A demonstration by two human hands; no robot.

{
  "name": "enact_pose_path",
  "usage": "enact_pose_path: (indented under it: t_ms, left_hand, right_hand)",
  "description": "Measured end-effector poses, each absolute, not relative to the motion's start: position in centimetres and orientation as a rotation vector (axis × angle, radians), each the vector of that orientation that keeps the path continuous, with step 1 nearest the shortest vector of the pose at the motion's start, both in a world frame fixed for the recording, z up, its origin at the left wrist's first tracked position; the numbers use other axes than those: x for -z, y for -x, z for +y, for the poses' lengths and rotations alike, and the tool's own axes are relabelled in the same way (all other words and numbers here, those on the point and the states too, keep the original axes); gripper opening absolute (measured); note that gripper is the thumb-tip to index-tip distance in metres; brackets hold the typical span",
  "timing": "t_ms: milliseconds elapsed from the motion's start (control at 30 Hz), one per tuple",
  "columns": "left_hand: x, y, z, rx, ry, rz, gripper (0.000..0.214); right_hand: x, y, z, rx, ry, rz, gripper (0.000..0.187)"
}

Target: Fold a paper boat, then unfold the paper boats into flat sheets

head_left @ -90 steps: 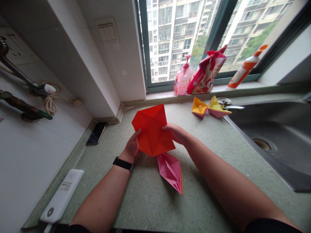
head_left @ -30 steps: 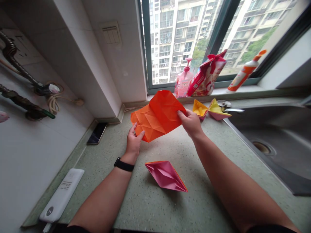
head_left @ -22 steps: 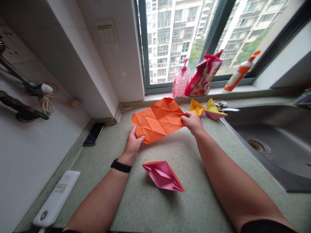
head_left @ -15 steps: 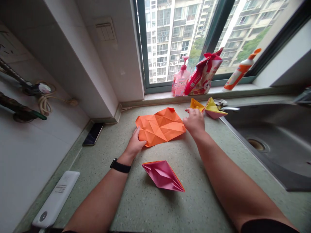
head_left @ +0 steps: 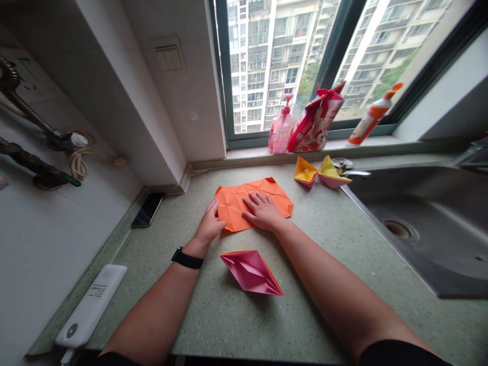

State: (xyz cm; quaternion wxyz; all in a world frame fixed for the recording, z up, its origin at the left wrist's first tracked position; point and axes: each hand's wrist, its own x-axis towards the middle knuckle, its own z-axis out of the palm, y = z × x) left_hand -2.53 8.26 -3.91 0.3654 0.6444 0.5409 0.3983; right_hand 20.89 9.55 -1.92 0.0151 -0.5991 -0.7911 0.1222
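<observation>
Orange creased paper sheet lying spread out on green speckled countertop. Left hand touching sheet's left edge, thumb and fingers parting along it; cannot tell whether they are pinching paper. Right hand lying palm-down across sheet's middle, fingers spreading wide. Pink origami piece resting near sheet, on person's side. Amber origami piece and yellow-and-pink origami piece sitting right of sheet, toward its far side. Smartphone lying left of sheet.
</observation>
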Motion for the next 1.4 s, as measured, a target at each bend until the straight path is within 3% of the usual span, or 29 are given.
enact_pose_path:
  t_ms: [100,300,433,600,800,1167,1267,1400]
  left_hand:
    - [2.5,3.0,7.5,-1.001,-1.877,1.574,0.083]
    - [-1.1,1.9,7.0,-0.843,-2.179,1.327,0.057]
    - [-1.5,-2.5,9.0,-0.523,-2.26,1.458,0.064]
    - [0.7,-6.7,11.5,-0.307,-2.277,1.512,0.06]
    - [2.7,-4.2,12.2,-0.243,-2.306,1.653,0.066]
    - [2.8,-1.1,11.6,-0.22,-2.365,1.834,0.073]
    - [3.0,-1.2,11.6,-0.219,-2.374,1.843,0.074]
    - [3.1,-1.1,11.6,-0.233,-2.372,1.85,0.074]
  right_hand:
    - [1.7,-20.0,9.4,-0.393,1.94,-2.431,0.079]
    - [1.7,-17.0,7.2,-0.453,2.071,-2.313,0.081]
    - [1.3,-15.4,6.4,-0.482,2.194,-2.241,0.079]
    - [1.1,-14.7,6.2,-0.454,2.197,-2.231,0.091]
    - [1.9,-16.9,5.6,-0.47,2.106,-2.143,0.073]
    - [1.7,-21.9,2.9,-0.361,2.295,-2.009,0.084]
    - [1.4,-23.5,0.9,-0.286,2.31,-2.004,0.074]
    - [0.7,-26.9,-1.6,-0.148,1.997,-2.26,0.043]
